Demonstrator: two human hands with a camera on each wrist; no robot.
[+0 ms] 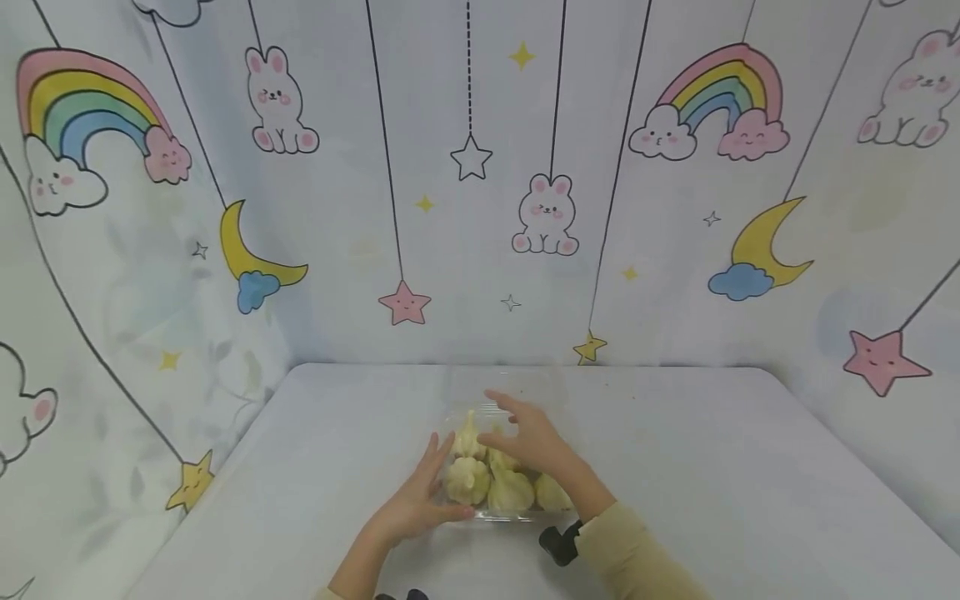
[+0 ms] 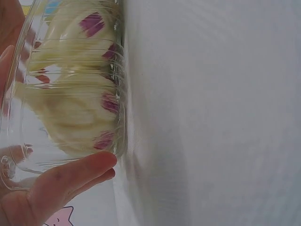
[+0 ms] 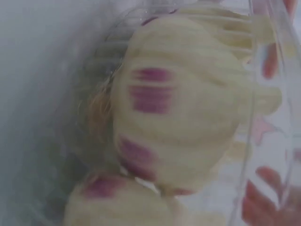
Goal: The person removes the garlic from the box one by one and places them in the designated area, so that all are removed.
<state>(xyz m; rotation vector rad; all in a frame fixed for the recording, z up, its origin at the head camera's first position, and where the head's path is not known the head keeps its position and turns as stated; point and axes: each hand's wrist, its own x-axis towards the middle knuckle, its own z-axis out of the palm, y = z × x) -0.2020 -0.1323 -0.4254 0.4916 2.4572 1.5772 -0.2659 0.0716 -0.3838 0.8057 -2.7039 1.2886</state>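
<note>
A clear plastic box (image 1: 517, 516) on the table holds several pale garlic bulbs (image 1: 511, 490), and purple patches show on the garlic (image 2: 70, 110) in the left wrist view. Its transparent lid (image 1: 536, 386) appears laid back on the far side. My left hand (image 1: 416, 496) rests along the box's left side, fingers straight, thumb reaching to the front edge. Over the box's right part, my right hand (image 1: 536, 437) spreads its fingers and thumb apart, with nothing visible between them. It covers part of the garlic. Close up, the right wrist view shows one bulb (image 3: 178, 99) through the plastic wall.
The white table (image 1: 697, 467) stretches out on both sides of the box. A curtain (image 1: 337, 192) printed with rabbits, stars and rainbows hangs behind and beside it. A black wrist camera (image 1: 558, 546) sits by the right sleeve (image 1: 633, 550).
</note>
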